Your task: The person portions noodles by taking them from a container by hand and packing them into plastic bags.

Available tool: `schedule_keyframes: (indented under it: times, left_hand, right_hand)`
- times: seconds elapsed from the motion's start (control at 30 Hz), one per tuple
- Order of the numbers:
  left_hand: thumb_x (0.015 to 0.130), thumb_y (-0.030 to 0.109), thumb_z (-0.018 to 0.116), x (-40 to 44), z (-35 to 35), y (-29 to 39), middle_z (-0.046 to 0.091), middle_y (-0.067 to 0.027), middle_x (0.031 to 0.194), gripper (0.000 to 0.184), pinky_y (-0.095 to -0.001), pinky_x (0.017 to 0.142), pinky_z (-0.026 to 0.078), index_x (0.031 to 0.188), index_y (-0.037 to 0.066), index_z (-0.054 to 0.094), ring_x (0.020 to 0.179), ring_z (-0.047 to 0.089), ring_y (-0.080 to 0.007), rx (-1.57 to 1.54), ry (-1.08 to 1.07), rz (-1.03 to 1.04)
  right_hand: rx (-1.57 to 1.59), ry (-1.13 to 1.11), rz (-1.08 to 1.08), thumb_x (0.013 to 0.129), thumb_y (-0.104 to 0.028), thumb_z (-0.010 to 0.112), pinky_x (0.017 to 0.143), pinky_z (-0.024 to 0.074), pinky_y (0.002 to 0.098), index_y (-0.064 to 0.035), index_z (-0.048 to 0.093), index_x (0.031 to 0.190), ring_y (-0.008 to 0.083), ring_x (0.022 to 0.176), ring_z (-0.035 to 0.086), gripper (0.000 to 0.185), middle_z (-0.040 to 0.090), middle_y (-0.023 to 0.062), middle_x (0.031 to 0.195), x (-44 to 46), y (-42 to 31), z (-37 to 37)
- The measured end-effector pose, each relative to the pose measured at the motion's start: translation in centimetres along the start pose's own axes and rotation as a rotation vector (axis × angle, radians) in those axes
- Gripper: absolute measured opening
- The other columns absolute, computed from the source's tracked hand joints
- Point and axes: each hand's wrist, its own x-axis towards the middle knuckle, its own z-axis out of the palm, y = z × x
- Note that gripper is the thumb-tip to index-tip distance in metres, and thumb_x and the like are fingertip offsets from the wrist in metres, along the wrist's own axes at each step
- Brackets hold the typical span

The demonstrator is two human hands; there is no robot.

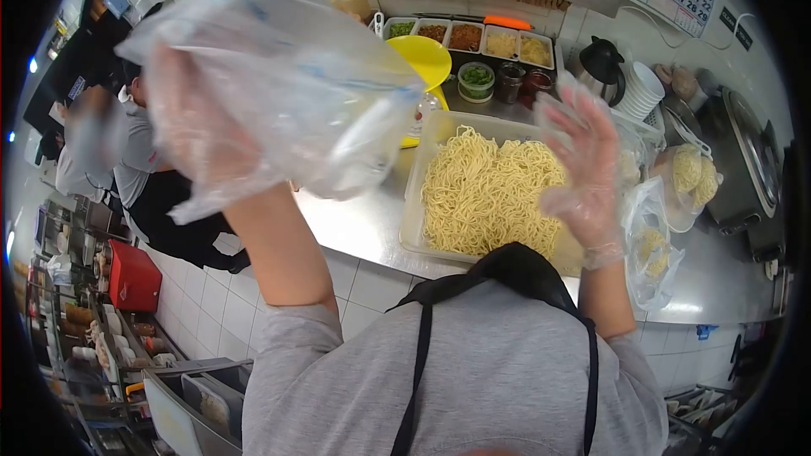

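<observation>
We had our left hand (203, 122) raised over the left part of the desk (338, 224), inside or behind a clear bag (312, 76); the plastic blurred its fingers, so we could not tell whether they were pinched or spread. Our right hand (587, 177), in a clear glove, was held up over the right side of the tub (414, 194), its fingers spread and nothing between them.

The tub lay near the front edge of the desk, and the noodles (490, 194) covered much of its bottom. To its right, two bags of noodles (653, 253) (694, 177) lay near the cooker (743, 160) at the desk's right end. Behind the tub we had a green-filled pot (476, 82), two dark jars (509, 82) (537, 87) and a row of toppings (466, 36). A yellow bowl (431, 62) was just beside the raised bag. Off to the left, another person (152, 160) stood apart from us.
</observation>
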Motion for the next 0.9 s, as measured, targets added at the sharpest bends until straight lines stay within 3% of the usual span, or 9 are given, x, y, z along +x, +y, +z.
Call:
schedule_keyframes:
  times: [0.2,0.27,0.4,0.47,0.53,0.63,0.7,0.8,0.9]
  left_hand:
    - [0.082,0.028,0.063,-8.7,3.4,-2.5,0.052,-0.0158,0.117,0.053,-0.0445,0.092,0.042,0.121,-0.004,0.048,0.111,0.049,-0.0304,-0.306,0.227,-0.840]
    - [0.078,0.032,0.069,-11.9,2.7,-2.0,0.046,-0.0151,0.123,0.062,-0.0443,0.092,0.039,0.125,0.002,0.043,0.116,0.043,-0.0286,0.927,-0.544,0.108]
    - [0.072,0.033,0.075,-12.1,7.7,3.3,0.036,-0.0151,0.131,0.079,-0.0425,0.093,0.037,0.132,0.006,0.030,0.121,0.036,-0.0292,0.248,-0.009,-0.383]
    - [0.067,0.026,0.079,-12.7,8.5,4.7,0.029,-0.0133,0.134,0.094,-0.0387,0.093,0.037,0.136,0.008,0.018,0.121,0.034,-0.0291,0.077,-0.476,-0.322]
    - [0.067,0.015,0.077,-13.3,9.1,2.9,0.032,-0.0131,0.132,0.089,-0.0370,0.092,0.037,0.135,0.007,0.021,0.117,0.038,-0.0284,0.280,-0.558,-0.235]
    - [0.063,0.006,0.075,-13.2,8.0,-0.1,0.040,-0.0124,0.123,0.069,-0.0359,0.088,0.041,0.124,0.008,0.042,0.110,0.044,-0.0262,0.511,-0.540,-0.229]
    - [0.062,0.001,0.070,-12.6,6.9,-0.9,0.048,-0.0118,0.112,0.045,-0.0342,0.081,0.046,0.105,0.013,0.058,0.097,0.051,-0.0250,0.386,-0.863,0.162]
    - [0.066,-0.005,0.063,-12.5,7.4,-0.7,0.052,-0.0107,0.103,0.032,-0.0319,0.073,0.050,0.090,0.016,0.062,0.087,0.055,-0.0233,0.312,-0.929,0.062]
    - [0.072,-0.007,0.056,-12.5,7.6,-2.6,0.052,-0.0146,0.115,0.039,-0.0318,0.076,0.049,0.104,0.015,0.060,0.099,0.055,-0.0272,0.545,-0.918,-0.041]
  right_hand:
    - [-0.103,-0.059,-0.006,0.071,-0.017,0.073,0.088,0.0406,0.0326,-0.0085,0.039,0.126,0.0182,0.103,0.050,0.066,0.046,0.0079,0.120,1.3,1.7,3.7]
    - [-0.198,0.064,0.058,0.075,-0.003,0.061,0.086,0.0415,0.0288,-0.0047,0.048,0.115,0.0158,0.101,0.050,0.042,0.050,0.0067,0.111,1.1,4.9,1.7]
    - [-0.273,0.221,0.085,0.076,0.006,0.052,0.085,0.0430,0.0283,-0.0037,0.052,0.108,0.0160,0.100,0.052,0.033,0.053,0.0057,0.106,0.5,4.8,-1.2]
    - [-0.348,0.171,0.039,0.076,0.007,0.051,0.085,0.0431,0.0273,-0.0042,0.053,0.106,0.0154,0.098,0.053,0.033,0.054,0.0049,0.105,0.2,4.3,-0.4]
    - [-0.413,0.109,-0.010,0.076,0.007,0.051,0.084,0.0431,0.0262,-0.0048,0.054,0.105,0.0148,0.097,0.053,0.032,0.054,0.0041,0.104,0.1,3.9,0.0]
    - [-0.285,0.273,0.060,0.078,0.000,0.058,0.066,0.0395,0.0216,-0.0035,0.055,0.101,0.0074,0.075,0.046,0.023,0.050,-0.0012,0.083,1.5,2.3,-1.2]
    - [-0.442,0.243,0.056,0.078,-0.001,0.060,0.064,0.0387,0.0213,-0.0051,0.056,0.100,0.0071,0.072,0.043,0.022,0.049,-0.0022,0.081,2.0,3.0,-3.6]
    - [-0.573,0.196,0.113,0.078,-0.005,0.063,0.061,0.0381,0.0209,-0.0093,0.057,0.097,0.0069,0.068,0.040,0.021,0.047,-0.0034,0.079,2.0,3.5,-4.6]
    - [-0.417,0.063,0.202,0.076,-0.010,0.067,0.065,0.0413,0.0209,-0.0087,0.058,0.097,0.0075,0.070,0.043,0.023,0.048,-0.0018,0.081,2.0,6.0,-4.8]
